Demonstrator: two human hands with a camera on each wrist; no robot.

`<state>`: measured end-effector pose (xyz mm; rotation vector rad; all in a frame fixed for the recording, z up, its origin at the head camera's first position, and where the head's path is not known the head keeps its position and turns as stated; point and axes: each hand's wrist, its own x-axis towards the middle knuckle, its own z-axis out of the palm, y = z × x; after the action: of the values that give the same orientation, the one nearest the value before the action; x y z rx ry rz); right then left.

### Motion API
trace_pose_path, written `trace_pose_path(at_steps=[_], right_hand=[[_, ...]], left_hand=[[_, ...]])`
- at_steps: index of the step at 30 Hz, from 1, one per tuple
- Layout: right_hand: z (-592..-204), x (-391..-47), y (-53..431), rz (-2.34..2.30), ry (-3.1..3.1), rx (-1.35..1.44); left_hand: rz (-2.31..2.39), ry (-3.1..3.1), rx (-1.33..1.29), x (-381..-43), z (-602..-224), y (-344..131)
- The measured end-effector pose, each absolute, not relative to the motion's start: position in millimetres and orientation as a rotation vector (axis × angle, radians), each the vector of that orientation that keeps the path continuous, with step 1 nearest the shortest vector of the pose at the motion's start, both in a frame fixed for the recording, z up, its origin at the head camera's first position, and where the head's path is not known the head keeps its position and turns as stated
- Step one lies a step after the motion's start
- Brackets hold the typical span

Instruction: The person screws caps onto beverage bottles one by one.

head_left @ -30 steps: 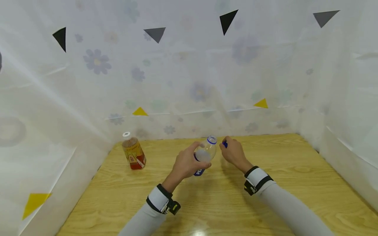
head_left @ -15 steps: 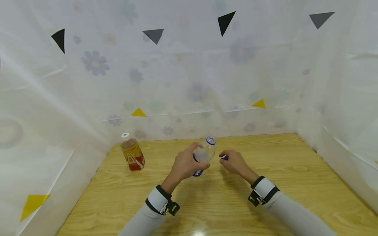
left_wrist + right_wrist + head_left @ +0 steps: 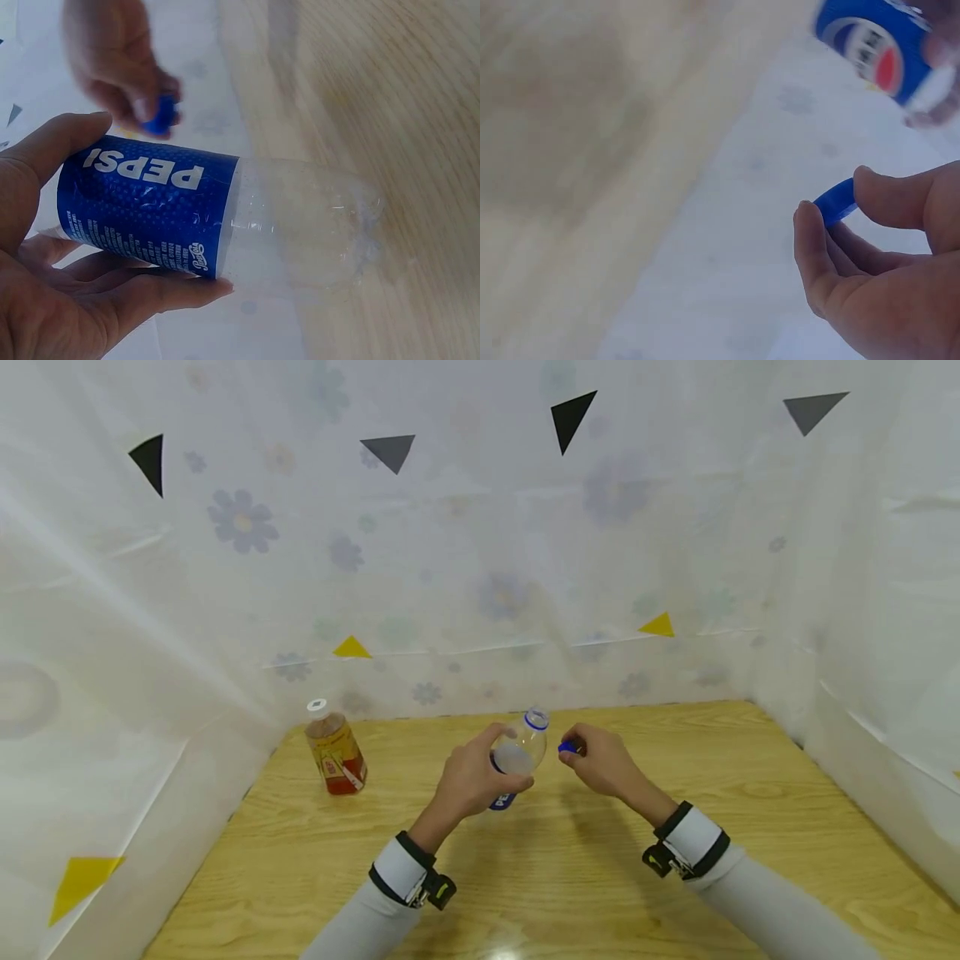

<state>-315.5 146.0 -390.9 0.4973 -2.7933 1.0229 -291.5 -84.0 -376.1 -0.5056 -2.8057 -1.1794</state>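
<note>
A clear plastic Pepsi bottle (image 3: 150, 202) with a blue label is gripped round its label by my left hand (image 3: 474, 772). Its neck, uncapped with a blue ring, tilts up and to the right in the head view. To the right of that neck, my right hand (image 3: 603, 762) pinches a blue bottle cap (image 3: 836, 202) between thumb and fingertip. Cap and bottle mouth stand apart. The left wrist view shows the bottle's lower part see-through, with no drink visible there.
On the left of the wooden table (image 3: 420, 860) stands a bottle of reddish-brown drink (image 3: 335, 750) with a white cap and yellow label. A pale flowered sheet (image 3: 465, 552) with black, grey and yellow triangles walls the back and sides.
My right hand dipped toward the table, then rose a little and shifted right with the cap still pinched. The left hand and the Pepsi bottle have hardly moved.
</note>
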Motion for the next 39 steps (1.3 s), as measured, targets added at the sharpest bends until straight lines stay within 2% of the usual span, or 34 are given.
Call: trace_pose_path(at_steps=[8, 13, 39], right_hand=[[-321.1, -301.1, 139.4, 1.066, -2.626, 0.606], [-299.7, -289.1, 131.1, 1.063, -2.626, 0.656], [-301.2, -279.7, 120.0, 1.034, -2.614, 0.767]], left_hand=[[-1.196, -2.794, -0.511, -291.4, -376.3, -85.0], [-1.200, -2.793, -0.515, -292.2, -376.9, -85.4], [-1.211, -2.808, -0.507, -292.3, -374.3, -84.6]])
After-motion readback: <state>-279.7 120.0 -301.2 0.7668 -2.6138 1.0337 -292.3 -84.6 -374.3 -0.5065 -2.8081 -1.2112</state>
